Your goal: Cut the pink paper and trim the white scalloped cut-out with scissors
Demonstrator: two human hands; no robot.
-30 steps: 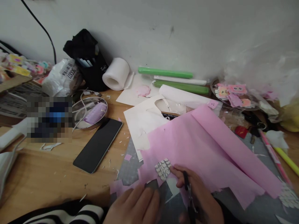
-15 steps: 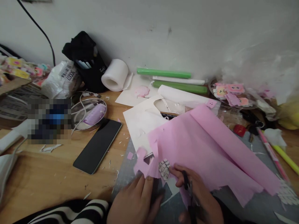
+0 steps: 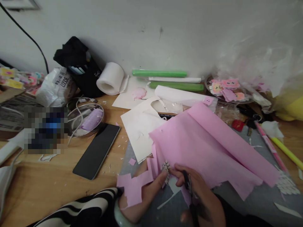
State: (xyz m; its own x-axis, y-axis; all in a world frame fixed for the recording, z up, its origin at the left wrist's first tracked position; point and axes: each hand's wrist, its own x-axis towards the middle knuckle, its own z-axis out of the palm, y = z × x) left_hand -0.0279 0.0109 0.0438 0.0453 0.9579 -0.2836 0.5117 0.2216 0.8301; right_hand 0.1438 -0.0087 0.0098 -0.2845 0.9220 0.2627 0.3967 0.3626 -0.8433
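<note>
My left hand (image 3: 150, 190) pinches a small white cutout with a black scale-like pattern (image 3: 165, 164) against the pink crepe paper (image 3: 184, 142). Its thumb presses on top, while its fingers are partly hidden beneath the paper. A ragged strip of the same pink paper (image 3: 133, 192) drapes over the back of this hand. My right hand (image 3: 202, 190) holds black-handled scissors (image 3: 194, 212), and its extended fingers touch the paper close to the cutout. How far the blades are apart is unclear.
A phone (image 3: 97, 151) lies left of the grey cutting mat (image 3: 170, 212). White card (image 3: 139, 129), a tissue roll (image 3: 111, 78) and green paper rolls (image 3: 176, 86) sit behind. At right are a dish of pink cutouts (image 3: 228, 90), keys (image 3: 249, 127) and a pink pen (image 3: 270, 146).
My left hand has slid under the pink paper and brought its thumb onto the patterned cutout. The ragged pink strip now lies over that hand. My right hand keeps the scissors.
</note>
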